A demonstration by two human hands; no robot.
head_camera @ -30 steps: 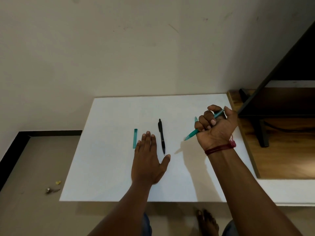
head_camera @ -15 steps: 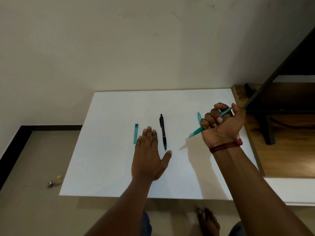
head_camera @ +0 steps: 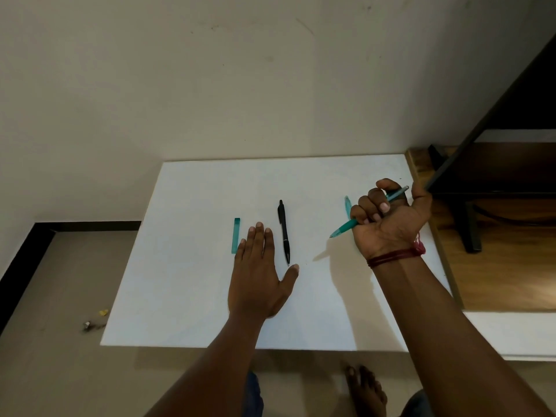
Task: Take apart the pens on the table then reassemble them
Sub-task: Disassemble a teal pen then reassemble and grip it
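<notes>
My right hand (head_camera: 388, 221) grips a teal pen (head_camera: 346, 228) in a fist above the white table (head_camera: 195, 296), tip pointing down-left and the rear end poking out past the thumb. A small teal pen part (head_camera: 347, 204) lies on the table just left of that fist. A black pen (head_camera: 284, 231) lies lengthwise mid-table. A teal cap-like piece (head_camera: 236, 235) lies to its left. My left hand (head_camera: 260, 272) rests flat on the table between the teal piece and the black pen, fingers straight, holding nothing.
A wall runs behind the table. A wooden shelf (head_camera: 496, 266) with a dark metal frame (head_camera: 469, 224) stands right of the table. Small bits of debris (head_camera: 93, 322) lie on the floor at left. A bare foot (head_camera: 365, 389) shows below the table's front edge.
The right hand has stayed closed on the teal pen, shifting slightly right in view. The left hand remains flat on the table. The view has drifted a little.
</notes>
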